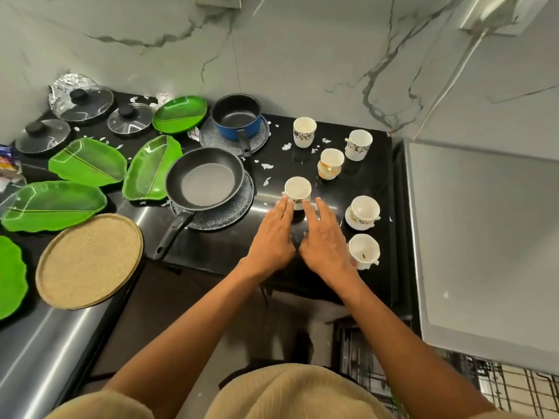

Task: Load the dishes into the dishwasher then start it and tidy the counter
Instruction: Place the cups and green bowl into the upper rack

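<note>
Six cups: I count them on the black counter (375, 176), all right of the pans.
Head view, left hand (273, 234): fingers straight and together, tips touching the left side of the nearest cup (298, 192).
Head view, right hand (325, 237): fingers straight, slightly spread, tips at the right side of that same cup; I cannot tell whether they touch it.
Other cups: one at the back (304, 132), one far right (358, 145), an orange-glowing one (330, 163) between them, one on a saucer (364, 211), one beside my right wrist (364, 251).
Frying pan (205, 179): on a speckled plate, handle toward me.
Blue saucepan (236, 116): behind it, on another speckled plate.
Green leaf plates (87, 163): spread across the left counter.
Glass lids (83, 101): three, back left corner.
Woven round tray (89, 261): overhanging the near edge.
Dishwasher rack (496, 385): lower right, partly visible.
</note>
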`<state>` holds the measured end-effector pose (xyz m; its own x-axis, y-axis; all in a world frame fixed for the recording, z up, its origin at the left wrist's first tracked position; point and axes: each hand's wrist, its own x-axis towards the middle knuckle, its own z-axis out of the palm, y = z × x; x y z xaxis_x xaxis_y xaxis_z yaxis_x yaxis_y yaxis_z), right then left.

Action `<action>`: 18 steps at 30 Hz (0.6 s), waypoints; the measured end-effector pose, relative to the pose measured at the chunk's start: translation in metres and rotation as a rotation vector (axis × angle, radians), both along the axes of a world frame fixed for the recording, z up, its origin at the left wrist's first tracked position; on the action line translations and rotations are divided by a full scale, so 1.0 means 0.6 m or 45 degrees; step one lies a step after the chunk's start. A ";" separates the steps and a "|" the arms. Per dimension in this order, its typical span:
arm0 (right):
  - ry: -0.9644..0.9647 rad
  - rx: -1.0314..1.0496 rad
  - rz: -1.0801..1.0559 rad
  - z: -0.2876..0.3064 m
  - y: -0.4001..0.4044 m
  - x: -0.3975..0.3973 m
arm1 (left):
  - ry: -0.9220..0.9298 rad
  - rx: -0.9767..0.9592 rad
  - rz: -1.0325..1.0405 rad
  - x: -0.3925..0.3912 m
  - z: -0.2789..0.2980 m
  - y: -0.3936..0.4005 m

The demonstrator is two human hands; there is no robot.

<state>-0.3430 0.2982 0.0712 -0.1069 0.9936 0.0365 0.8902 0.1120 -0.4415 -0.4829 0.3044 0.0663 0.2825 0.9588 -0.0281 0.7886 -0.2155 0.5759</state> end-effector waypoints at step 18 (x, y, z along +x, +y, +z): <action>0.102 -0.181 0.011 -0.034 0.137 -0.006 | -0.412 -0.154 0.254 -0.018 -0.012 0.095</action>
